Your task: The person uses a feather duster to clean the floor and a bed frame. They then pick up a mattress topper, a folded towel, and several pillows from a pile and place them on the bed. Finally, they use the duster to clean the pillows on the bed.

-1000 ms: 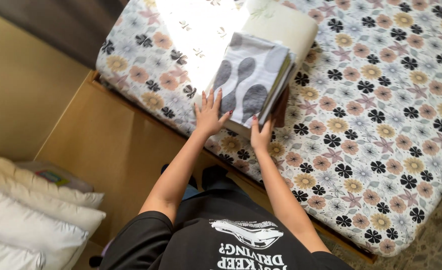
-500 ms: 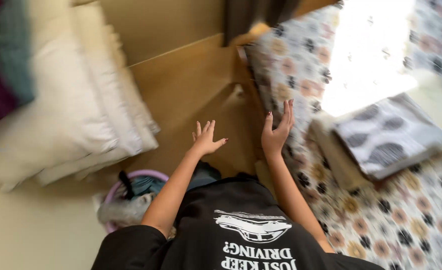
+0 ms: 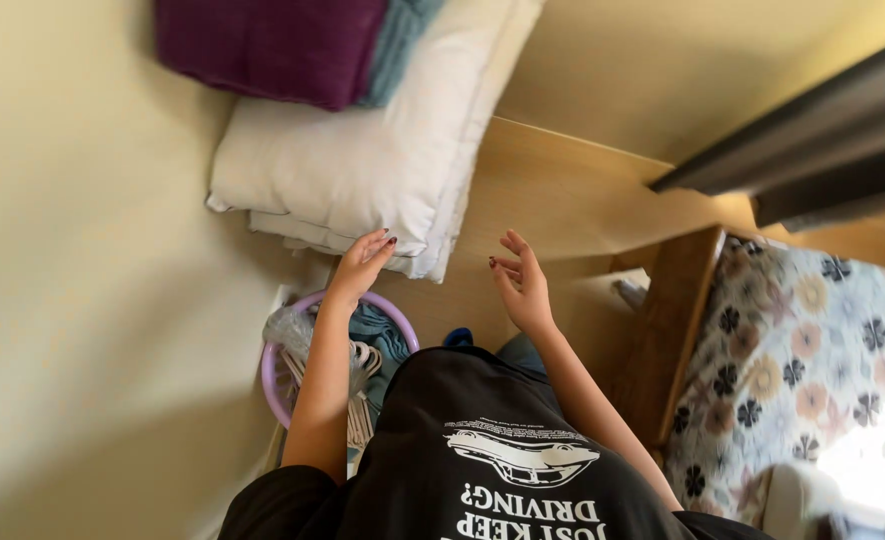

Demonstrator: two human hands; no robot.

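Note:
My left hand [image 3: 362,262] is held out with fingers apart, empty, just above the rim of a lilac laundry basket [image 3: 274,368] and close to the edge of a stack of white pillows [image 3: 362,160]. My right hand [image 3: 519,283] is also empty with spread fingers, hovering over the wooden floor beside the bed frame [image 3: 667,330]. The basket holds a teal cloth [image 3: 377,330] and white hangers [image 3: 360,395]. My black printed shirt [image 3: 482,450] covers part of the basket.
A purple blanket [image 3: 272,45] and a teal one [image 3: 402,40] lie on the pillows. The flowered mattress [image 3: 802,350] is at the right. A dark curtain [image 3: 812,150] hangs at the upper right. A beige wall [image 3: 82,280] fills the left.
My view has swung left, away from the folded cloth on the bed, toward the pillows and basket. Both hands left the bed and now hover over the basket and floor.

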